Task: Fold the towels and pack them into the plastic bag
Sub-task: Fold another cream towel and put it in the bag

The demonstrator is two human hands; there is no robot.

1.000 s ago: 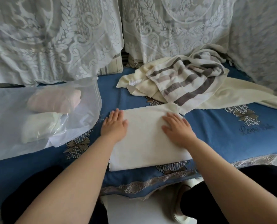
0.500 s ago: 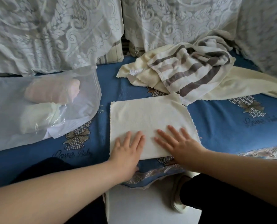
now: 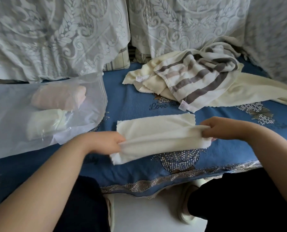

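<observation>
A cream towel [image 3: 156,131] lies on the blue cover, its near edge lifted and folding away from me. My left hand [image 3: 104,142] pinches that edge at its left end, and my right hand [image 3: 223,127] pinches it at the right end. To the left lies a clear plastic bag [image 3: 14,139] holding a rolled pink towel [image 3: 57,97] and a rolled pale towel [image 3: 44,123]. Behind, a striped grey and white towel [image 3: 194,81] is heaped over more cream towels [image 3: 250,91].
The blue patterned cover [image 3: 134,101] spans the seat, with its trimmed front edge [image 3: 156,183] near my knees. White lace drapes [image 3: 55,36] hang over the backrest behind. My dark trouser legs and a shoe [image 3: 188,205] show below on a white floor.
Both hands slid from the far part of the towel to its near edge, then gripped and lifted that edge, folding it away from me. The view tilted down.
</observation>
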